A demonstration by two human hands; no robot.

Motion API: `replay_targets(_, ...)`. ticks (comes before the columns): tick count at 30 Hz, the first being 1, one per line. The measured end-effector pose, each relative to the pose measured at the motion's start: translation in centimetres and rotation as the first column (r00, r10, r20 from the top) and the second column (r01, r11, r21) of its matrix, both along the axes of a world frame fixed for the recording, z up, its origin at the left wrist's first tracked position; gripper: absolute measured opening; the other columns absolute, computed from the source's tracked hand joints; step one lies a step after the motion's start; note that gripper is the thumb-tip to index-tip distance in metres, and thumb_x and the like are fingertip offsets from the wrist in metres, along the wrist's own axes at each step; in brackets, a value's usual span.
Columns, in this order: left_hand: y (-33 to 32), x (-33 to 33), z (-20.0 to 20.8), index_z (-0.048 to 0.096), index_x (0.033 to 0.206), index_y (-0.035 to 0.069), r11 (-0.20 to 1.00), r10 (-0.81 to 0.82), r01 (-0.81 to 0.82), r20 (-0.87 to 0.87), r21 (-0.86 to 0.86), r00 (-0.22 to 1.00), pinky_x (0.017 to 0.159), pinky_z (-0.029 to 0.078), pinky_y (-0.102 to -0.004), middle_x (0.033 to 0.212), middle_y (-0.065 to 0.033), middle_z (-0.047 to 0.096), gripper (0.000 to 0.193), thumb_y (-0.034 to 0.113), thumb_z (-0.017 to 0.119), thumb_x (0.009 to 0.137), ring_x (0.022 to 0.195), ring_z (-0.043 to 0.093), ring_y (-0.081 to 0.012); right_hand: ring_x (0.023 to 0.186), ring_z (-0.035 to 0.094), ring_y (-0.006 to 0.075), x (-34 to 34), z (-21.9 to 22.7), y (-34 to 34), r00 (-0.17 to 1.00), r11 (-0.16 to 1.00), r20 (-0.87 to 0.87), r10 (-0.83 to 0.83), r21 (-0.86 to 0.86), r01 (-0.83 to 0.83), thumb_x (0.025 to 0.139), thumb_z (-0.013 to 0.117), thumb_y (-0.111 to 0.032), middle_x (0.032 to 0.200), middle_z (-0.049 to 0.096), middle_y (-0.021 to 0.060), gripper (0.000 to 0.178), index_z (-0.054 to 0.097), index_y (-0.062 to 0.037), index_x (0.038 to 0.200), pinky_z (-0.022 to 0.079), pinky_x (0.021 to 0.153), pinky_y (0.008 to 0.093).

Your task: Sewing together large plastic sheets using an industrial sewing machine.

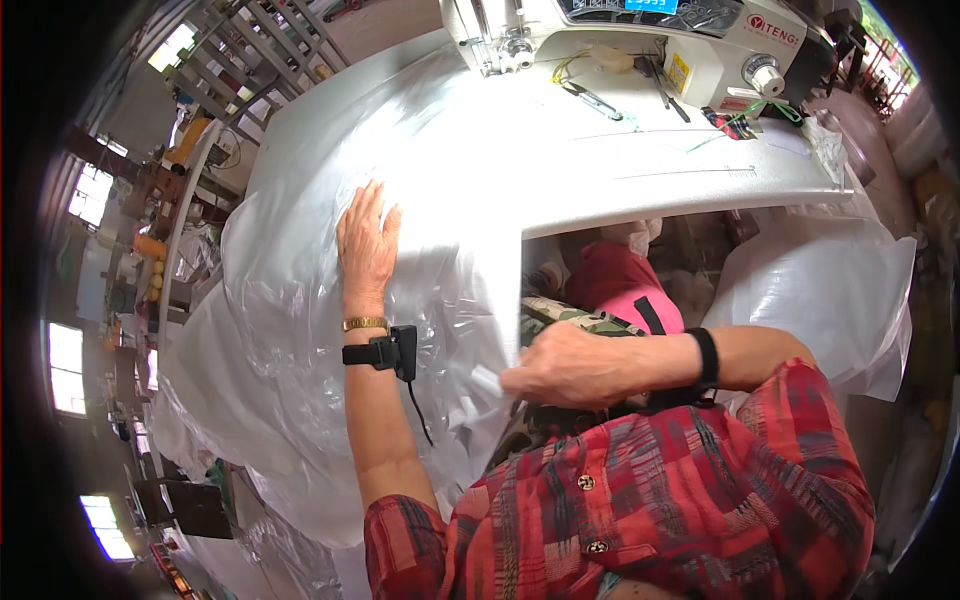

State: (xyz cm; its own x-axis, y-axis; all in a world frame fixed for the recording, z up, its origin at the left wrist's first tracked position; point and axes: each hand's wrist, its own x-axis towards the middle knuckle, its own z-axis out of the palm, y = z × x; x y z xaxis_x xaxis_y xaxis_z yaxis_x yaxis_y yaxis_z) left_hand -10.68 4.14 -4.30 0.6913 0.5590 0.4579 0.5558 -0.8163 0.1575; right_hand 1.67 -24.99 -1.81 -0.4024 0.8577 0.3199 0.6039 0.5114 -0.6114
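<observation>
Sewing workshop, I judge. A white sewing machine (722,78) with a lit display (650,5) stands along the far edge of my pale sewing table (610,185); a small hand tool (594,101) and loose yellow thread (568,68) lie by it. Translucent plastic sheeting (290,290) spills over the left edge. Below the right end, a bulky plastic bundle (805,290). Past the far left corner, metal racks (250,70); farther left, cluttered shelving (180,225) and bright windows (68,370).

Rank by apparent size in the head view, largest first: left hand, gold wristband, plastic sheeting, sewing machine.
1. Plastic sheeting
2. Sewing machine
3. Left hand
4. Gold wristband
</observation>
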Motion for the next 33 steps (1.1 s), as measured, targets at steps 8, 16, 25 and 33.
replay_targets(8,-2.8,-0.4,0.8,0.056,0.131,0.005,1.000,-0.013,0.015,0.114,-0.015,0.993,0.115,0.025,-0.0456,0.137,-0.0116,0.054,0.048,0.038,0.054,0.097,0.135,0.042,-0.0264,0.065,0.062,0.0381,1.9,-2.8,-4.4,0.991,0.990,-0.109,-0.079,-0.129,0.065,0.084,0.063,-0.015,0.066,0.058,0.0171,0.016,0.052,-0.0030,0.083,0.048,0.059,0.0461)
replay_targets(16,-19.6,-2.7,1.8,0.063,0.094,0.002,0.960,-0.123,0.159,0.163,-0.232,0.979,0.085,0.041,-0.0387,0.090,-0.0089,0.062,0.020,0.018,0.072,0.084,0.085,0.059,-0.0264,0.065,0.063,0.0372,1.3,-2.9,-4.4,0.994,0.994,-0.069,-0.081,-0.075,0.076,0.083,0.063,-0.014,0.065,0.058,0.0159,0.017,0.051,-0.0023,0.080,0.049,0.057,0.0455)
replay_targets(25,-23.7,-4.0,3.8,0.059,0.091,0.002,0.869,-0.296,0.373,0.261,-0.324,0.919,0.070,0.044,-0.0413,0.081,-0.0118,0.059,0.006,0.002,0.064,0.087,0.077,0.057,-0.0321,0.060,0.061,0.0242,-0.1,-1.2,-4.3,0.997,0.979,0.078,-0.023,0.206,0.006,0.080,0.059,-0.015,0.064,0.056,0.0060,0.013,0.052,-0.0054,0.076,0.049,0.058,0.0359)
replay_targets(33,-23.8,-5.6,3.2,0.058,0.090,0.002,0.734,-0.364,0.408,0.192,-0.543,0.911,0.063,0.044,-0.0413,0.079,-0.0144,0.058,0.009,0.004,0.065,0.084,0.073,0.059,-0.0348,0.065,0.057,0.0208,-0.5,-1.0,-4.7,0.992,0.958,0.109,-0.066,0.285,0.032,0.081,0.061,-0.017,0.073,0.055,0.0054,0.013,0.054,-0.0067,0.084,0.044,0.061,0.0341)
